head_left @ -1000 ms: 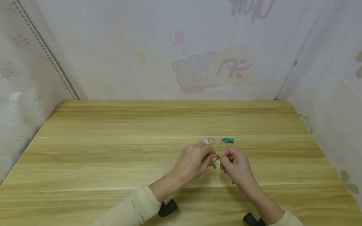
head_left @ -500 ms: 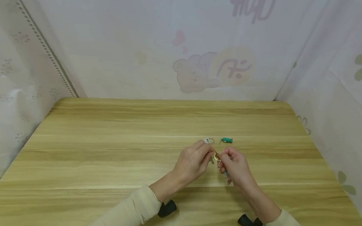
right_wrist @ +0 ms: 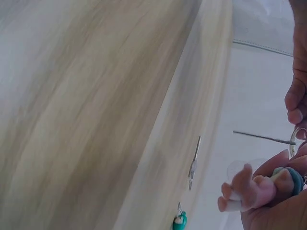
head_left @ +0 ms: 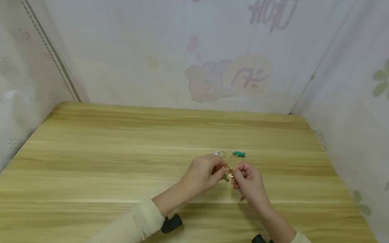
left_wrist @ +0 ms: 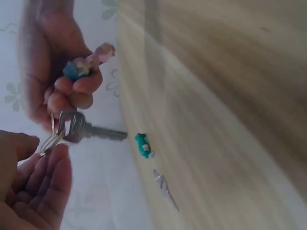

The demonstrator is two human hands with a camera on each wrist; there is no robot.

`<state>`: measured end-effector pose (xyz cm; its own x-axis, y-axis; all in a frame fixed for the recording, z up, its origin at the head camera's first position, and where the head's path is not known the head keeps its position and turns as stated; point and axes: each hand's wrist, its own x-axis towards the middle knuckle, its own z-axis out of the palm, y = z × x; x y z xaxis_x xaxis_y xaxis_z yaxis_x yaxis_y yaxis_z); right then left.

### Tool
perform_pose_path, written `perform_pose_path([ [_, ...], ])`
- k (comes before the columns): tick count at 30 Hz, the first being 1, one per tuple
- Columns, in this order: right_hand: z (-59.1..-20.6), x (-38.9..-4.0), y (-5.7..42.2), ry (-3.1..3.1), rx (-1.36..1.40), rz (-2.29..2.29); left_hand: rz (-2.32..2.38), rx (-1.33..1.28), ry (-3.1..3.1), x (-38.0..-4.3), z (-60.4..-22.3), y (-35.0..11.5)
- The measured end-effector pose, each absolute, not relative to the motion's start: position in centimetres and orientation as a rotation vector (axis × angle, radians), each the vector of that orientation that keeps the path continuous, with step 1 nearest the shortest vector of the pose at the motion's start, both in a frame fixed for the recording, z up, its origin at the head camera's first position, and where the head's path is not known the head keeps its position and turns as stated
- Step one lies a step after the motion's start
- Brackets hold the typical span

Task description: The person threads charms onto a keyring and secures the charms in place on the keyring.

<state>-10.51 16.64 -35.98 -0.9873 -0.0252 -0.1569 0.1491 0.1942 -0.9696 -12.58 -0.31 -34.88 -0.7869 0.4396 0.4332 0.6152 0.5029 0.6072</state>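
Note:
My left hand [head_left: 202, 174] pinches a gold key ring [left_wrist: 51, 143] between thumb and fingertips. From this ring hangs a silver key [left_wrist: 74, 125], its blade pointing away from the hand. Facing it, my right hand [head_left: 251, 182] grips a small figurine keychain [right_wrist: 261, 189], pink with a blue part, lying against the fingers. The right thumb and fingertip pinch gold metal right at the ring. Just beyond the hands, a second key [head_left: 217, 153] with its own ring and a green figurine charm [head_left: 239, 154] lie on the table.
The wooden table [head_left: 107, 160] reaches back to a printed cloth [head_left: 134, 54], with more cloth at both sides. Black curved pieces [head_left: 171, 223] show beneath each wrist.
The gold ring has turned between the fingertips, and the figurine shows more below the right hand than at first. Both hands keep their hold; the head view has shifted slightly.

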Motion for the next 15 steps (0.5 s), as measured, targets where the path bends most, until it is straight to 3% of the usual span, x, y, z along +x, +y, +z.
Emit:
perform_pose_path([
  [8, -36.34, -10.48, 16.61, 2.517, -0.128, -1.855, -1.053, -0.965, -2.663, -13.15, -33.95, -0.62],
  [15, -36.45, -10.49, 16.44, 2.533, -0.102, -1.809, -0.981, -0.957, -2.627, -12.85, -34.29, -0.47],
])
